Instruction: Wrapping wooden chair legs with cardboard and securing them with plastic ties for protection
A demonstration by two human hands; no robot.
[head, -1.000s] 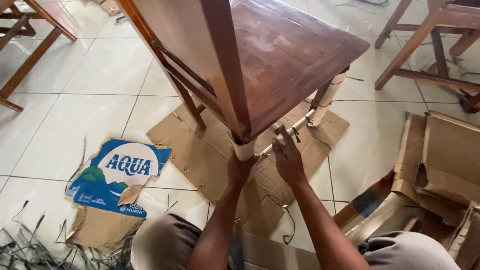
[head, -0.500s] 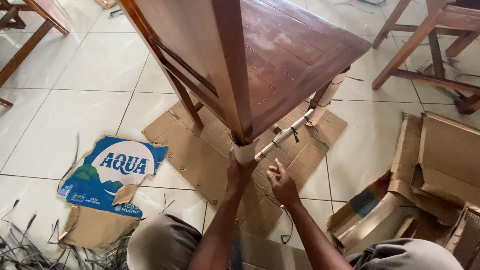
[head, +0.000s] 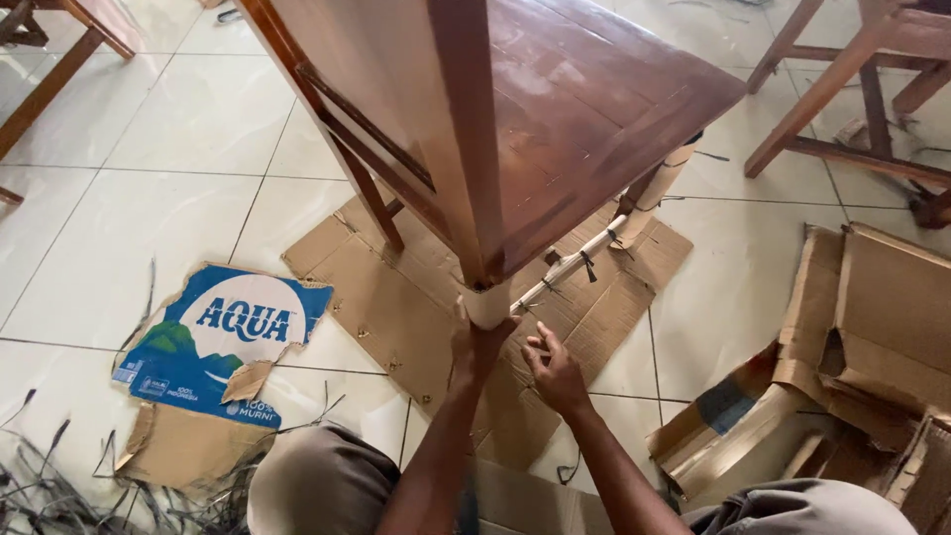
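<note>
A dark brown wooden chair (head: 555,109) stands on a flat sheet of brown cardboard (head: 396,297) that lies on the white tiled floor (head: 149,198). The near leg of the chair wears a pale cardboard wrap (head: 487,302) at its lower end. The left hand (head: 477,349) holds this wrap from below, the fingers closed around its bottom edge, as in the earlier frames. The right hand (head: 555,372) is now lower and nearer to the person than a second ago, when it reached up to the thin wrapped rung (head: 575,266) between the legs; now it hovers just beside the left hand, above the cardboard sheet, with the fingers loosely curled and a little spread, holding nothing that I can see. The far leg has also a pale wrap (head: 664,193). To the left lies a torn blue and white piece of carton (head: 233,332), and to the right a pile of folded brown cardboard (head: 862,337).
</note>
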